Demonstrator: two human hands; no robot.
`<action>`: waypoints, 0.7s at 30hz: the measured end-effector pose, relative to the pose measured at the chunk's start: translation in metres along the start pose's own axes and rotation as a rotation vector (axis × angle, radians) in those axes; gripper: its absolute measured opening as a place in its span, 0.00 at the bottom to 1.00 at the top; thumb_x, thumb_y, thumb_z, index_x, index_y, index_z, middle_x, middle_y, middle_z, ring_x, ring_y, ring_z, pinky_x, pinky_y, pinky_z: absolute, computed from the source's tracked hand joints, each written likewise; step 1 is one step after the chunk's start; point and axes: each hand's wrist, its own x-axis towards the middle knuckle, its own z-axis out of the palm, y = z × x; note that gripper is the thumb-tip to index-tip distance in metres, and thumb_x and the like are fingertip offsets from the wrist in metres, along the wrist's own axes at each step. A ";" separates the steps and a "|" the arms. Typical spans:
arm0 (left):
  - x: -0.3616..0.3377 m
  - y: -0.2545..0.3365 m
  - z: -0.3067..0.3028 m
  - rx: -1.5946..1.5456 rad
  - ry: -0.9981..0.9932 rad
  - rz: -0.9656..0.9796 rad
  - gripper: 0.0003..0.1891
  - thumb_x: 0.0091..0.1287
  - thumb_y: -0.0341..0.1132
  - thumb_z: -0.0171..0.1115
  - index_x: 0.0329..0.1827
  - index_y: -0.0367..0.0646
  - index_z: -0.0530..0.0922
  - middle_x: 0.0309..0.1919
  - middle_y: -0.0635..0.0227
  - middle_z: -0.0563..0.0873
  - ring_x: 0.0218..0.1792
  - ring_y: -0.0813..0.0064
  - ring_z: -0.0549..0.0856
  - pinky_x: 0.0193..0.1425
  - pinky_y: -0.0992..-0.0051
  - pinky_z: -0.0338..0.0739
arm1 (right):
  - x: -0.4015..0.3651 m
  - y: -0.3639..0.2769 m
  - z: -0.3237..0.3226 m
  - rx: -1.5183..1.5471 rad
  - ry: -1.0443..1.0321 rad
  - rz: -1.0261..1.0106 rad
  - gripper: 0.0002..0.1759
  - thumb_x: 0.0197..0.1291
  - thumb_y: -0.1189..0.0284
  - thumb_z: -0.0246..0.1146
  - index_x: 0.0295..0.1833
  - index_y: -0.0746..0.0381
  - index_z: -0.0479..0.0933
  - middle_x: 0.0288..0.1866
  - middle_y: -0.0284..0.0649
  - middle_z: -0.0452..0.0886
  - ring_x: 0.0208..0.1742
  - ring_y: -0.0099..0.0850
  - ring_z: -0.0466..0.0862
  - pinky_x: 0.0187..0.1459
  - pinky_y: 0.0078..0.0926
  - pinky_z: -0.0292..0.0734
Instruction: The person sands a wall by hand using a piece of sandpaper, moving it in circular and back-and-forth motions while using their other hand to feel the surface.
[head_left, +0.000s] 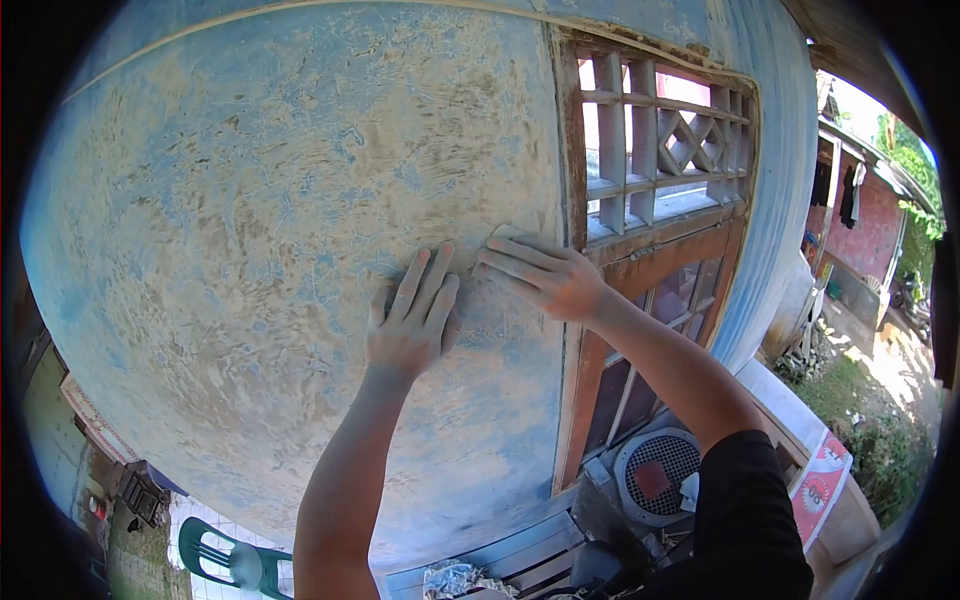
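The blue painted wall (300, 200) is scuffed, with pale and brown worn patches. My left hand (408, 325) lies against it, fingers stretched and a little apart, holding nothing that I can see. Just to its right, my right hand (540, 275) presses on the wall close to the window frame, its fingers together over a small pale piece of sandpaper (504, 232). Only an edge of that sheet shows beyond the fingers. Pale dust covers both hands.
A wooden window frame (577, 370) with a lattice vent (640, 140) stands right of my hands. Below are a slatted bench (500, 560), a round grille (655, 475) and a green plastic chair (215, 550). Farther right lies a yard with a pink building (865, 235).
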 end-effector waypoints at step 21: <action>-0.001 0.002 -0.003 0.018 0.012 -0.041 0.12 0.75 0.40 0.56 0.56 0.54 0.84 0.76 0.79 0.82 0.77 0.77 0.78 0.70 0.64 0.63 | 0.010 0.007 0.001 0.050 0.034 0.052 0.26 0.66 0.73 0.66 0.70 0.55 0.83 0.73 0.33 0.83 0.78 0.32 0.79 0.77 0.34 0.77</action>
